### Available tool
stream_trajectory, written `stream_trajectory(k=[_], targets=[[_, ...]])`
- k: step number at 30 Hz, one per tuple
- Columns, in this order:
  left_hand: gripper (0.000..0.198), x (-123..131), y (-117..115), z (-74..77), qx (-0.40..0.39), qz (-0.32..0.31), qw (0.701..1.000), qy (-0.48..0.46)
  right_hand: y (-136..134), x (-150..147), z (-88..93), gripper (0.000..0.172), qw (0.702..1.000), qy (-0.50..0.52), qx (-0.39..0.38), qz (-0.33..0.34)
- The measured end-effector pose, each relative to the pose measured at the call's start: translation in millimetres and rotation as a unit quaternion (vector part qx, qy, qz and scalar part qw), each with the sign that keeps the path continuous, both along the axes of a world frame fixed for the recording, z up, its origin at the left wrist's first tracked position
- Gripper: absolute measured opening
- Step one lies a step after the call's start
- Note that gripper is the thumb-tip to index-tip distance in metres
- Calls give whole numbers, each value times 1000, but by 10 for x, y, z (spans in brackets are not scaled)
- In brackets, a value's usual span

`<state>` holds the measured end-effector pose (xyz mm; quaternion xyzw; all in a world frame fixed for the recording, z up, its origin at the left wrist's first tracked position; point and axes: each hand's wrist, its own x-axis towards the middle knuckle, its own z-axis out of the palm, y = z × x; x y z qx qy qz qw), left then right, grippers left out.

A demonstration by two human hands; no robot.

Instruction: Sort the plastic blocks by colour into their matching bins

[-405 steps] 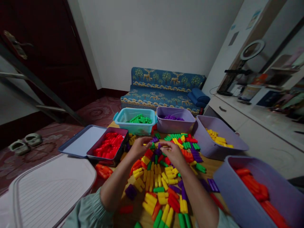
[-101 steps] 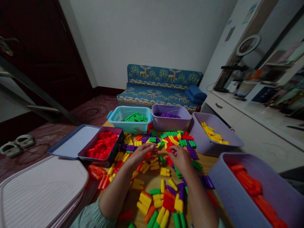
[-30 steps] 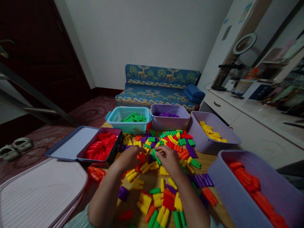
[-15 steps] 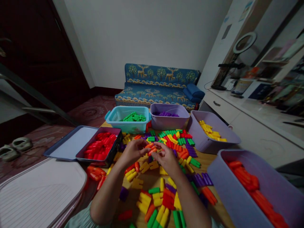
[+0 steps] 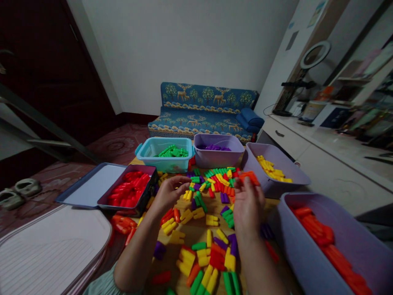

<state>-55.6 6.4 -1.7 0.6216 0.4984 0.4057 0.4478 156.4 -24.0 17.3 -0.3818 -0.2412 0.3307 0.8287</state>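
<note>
My right hand (image 5: 248, 203) is raised above the right side of the block pile and pinches an orange block (image 5: 249, 177) at its fingertips, close to the purple bin of yellow blocks (image 5: 302, 179). My left hand (image 5: 170, 191) hovers over the left of the pile with curled fingers; I cannot see anything in it. Loose red, yellow, green, purple and orange blocks (image 5: 211, 223) cover the wooden table (image 5: 190, 231) between my arms.
A dark tin of red blocks (image 5: 145, 198) stands at left with its open lid (image 5: 92, 189). A teal bin of green blocks (image 5: 147, 149), a purple bin of purple blocks (image 5: 217, 157) and a near purple bin of orange blocks (image 5: 294, 246) ring the pile. A white board (image 5: 52, 250) lies lower left.
My hands were together over the pile holding orange pieces; now they have parted. The right hand has swung right and up with an orange block; the left stayed near the pile.
</note>
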Motion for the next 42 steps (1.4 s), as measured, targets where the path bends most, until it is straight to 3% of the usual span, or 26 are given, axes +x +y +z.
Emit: stream_trajectory(k=[1,3,7,11,14,16,19,21,24,27,30,32,35,38,40,42], targets=[[46,-27,10,-1,-2,10,1000,-11,-15,117,67,23,997,19,37,-72],[45,-69,31,-5,3,24,999,-32,-65,387,164,19,985,32,80,-150],[45,-122,77,-22,31,40,998,-27,-186,852,159,30,978,-14,104,-178],[47,-199,79,-2,36,41,998,23,-233,883,102,50,976,-118,46,-179],[34,-310,21,67,53,8,981,185,-194,665,168,45,985,-68,9,-157],[25,-392,-31,110,44,-24,948,314,-145,496,216,33,993,-40,-13,-110],[29,-471,-86,132,14,-51,894,446,-71,258,177,27,986,-145,-71,31],[39,-473,-99,118,-2,-62,869,490,-48,90,61,28,938,-279,-126,160],[51,-407,-98,79,-6,-75,851,519,-82,-197,-176,27,814,-468,-178,295],[51,-296,-101,41,3,-95,844,528,-175,-456,-368,40,720,-587,-167,331],[36,-176,-101,-12,24,-108,851,514,-252,-596,-459,54,651,-675,-142,317],[31,-100,-84,-69,35,-101,864,492,-261,-617,-482,55,610,-718,-153,300],[35,-19,-40,-157,35,-113,915,386,-213,-571,-500,54,586,-738,-186,277],[51,-62,-22,-142,19,-135,960,246,-138,-467,-506,56,604,-728,-202,255],[53,-193,-45,-45,26,-126,960,250,-98,-384,-489,53,616,-717,-209,251],[43,-379,-86,86,29,-93,941,325,-76,-308,-455,48,622,-709,-218,253]])
